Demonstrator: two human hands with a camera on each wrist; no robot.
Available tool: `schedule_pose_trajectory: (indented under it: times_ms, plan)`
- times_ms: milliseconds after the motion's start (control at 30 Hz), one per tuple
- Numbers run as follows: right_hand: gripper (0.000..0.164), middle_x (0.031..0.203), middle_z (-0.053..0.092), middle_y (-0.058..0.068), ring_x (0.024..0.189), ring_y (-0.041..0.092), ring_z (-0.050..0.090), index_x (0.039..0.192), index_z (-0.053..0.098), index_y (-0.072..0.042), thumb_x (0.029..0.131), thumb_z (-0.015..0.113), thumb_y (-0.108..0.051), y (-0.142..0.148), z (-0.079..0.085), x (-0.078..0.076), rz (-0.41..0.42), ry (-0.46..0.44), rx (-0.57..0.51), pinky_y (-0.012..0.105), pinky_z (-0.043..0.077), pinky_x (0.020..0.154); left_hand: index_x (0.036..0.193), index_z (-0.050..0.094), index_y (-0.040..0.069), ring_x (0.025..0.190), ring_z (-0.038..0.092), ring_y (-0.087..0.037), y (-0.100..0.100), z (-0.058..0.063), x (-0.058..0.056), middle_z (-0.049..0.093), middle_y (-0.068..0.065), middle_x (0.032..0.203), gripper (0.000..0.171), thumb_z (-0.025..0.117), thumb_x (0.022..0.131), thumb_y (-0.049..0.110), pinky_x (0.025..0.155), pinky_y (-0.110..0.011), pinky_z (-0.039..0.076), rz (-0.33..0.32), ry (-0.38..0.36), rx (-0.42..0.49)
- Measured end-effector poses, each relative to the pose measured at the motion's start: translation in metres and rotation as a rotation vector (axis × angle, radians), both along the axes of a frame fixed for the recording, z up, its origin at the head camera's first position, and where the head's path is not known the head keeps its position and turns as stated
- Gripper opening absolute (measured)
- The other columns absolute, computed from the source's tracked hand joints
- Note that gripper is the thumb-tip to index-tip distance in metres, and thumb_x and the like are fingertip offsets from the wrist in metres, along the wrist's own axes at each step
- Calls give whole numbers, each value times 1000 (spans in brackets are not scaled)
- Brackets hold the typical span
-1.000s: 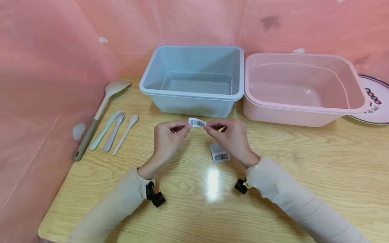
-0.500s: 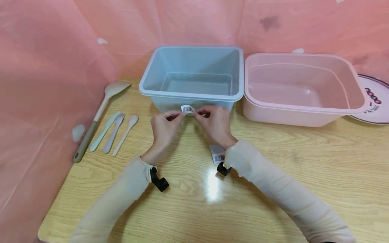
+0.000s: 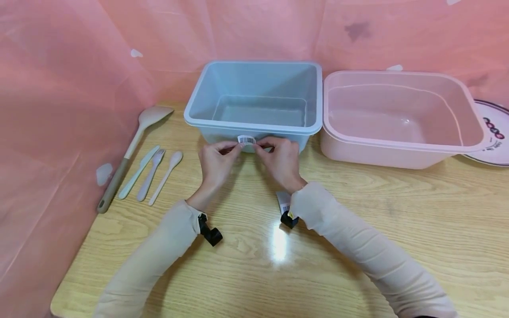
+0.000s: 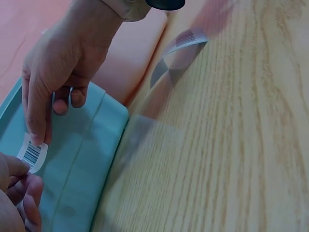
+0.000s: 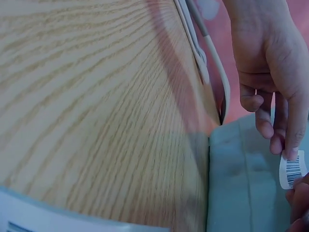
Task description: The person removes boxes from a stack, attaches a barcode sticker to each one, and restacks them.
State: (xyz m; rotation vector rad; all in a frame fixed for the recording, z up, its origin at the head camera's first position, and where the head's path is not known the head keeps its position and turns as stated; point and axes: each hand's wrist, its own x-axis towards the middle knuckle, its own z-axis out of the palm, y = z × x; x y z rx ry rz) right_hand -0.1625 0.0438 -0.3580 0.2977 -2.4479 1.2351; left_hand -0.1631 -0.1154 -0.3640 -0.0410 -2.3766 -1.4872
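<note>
A small white barcode sticker (image 3: pixel 246 140) is held by its two ends at the front wall of the blue-grey bin (image 3: pixel 214 134). My left hand (image 3: pixel 216 165) pinches its left end between thumb and index finger. The right end is pinched by my right hand (image 3: pixel 281 163). In the left wrist view the sticker (image 4: pixel 32 153) bows into a curve close to the bin's side; whether its middle touches the wall I cannot tell. Under my right wrist lies a second barcode piece (image 3: pixel 283 201) on grey backing, partly hidden by the sleeve.
Right of the blue-grey bin stands a pink bin (image 3: pixel 377 152), with a white plate (image 3: pixel 491 150) partly behind it. At left lie a knife (image 3: pixel 139 172), a fork (image 3: pixel 151 174), a spoon (image 3: pixel 165 178) and a long spatula (image 3: pixel 133 145). Pink cloth (image 3: pixel 51 132) lines the back and left.
Both hands have moved forward and slightly left with the sticker, from above the table to the front wall of the blue-grey bin. The right sleeve now covers part of the backing piece.
</note>
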Motion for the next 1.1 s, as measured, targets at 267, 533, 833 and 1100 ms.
schedule_pose_trajectory:
  times_ms: [267,533,833,1100]
  plan:
    - [15,79,76,7,62,18,67,87,79,-7,87,72,-21,-3,-4,1,-62,-25,-6,31,54,57,88,79,6,53,66,-11,0,0,-1,75,-12,76,14,75,85,19,53,-15,50,17,-14,7]
    - [16,78,75,8,64,19,68,87,79,-7,87,72,-21,-5,-5,2,-88,-9,-3,32,54,59,88,79,6,51,62,-3,0,0,-6,74,-12,75,13,75,85,18,54,-15,49,31,-6,-6]
    - [17,78,75,7,66,19,69,86,79,-7,87,72,-22,-7,-5,1,-111,-7,-22,33,55,60,86,79,8,49,59,1,1,0,-9,74,-10,70,15,74,85,22,54,-15,47,53,-11,-36]
    - [17,80,76,7,72,19,71,87,79,-8,87,72,-24,-6,-7,0,-121,-51,-55,34,56,66,86,79,9,50,61,-1,0,-1,-10,73,-8,68,16,74,86,24,66,-17,47,68,0,-73]
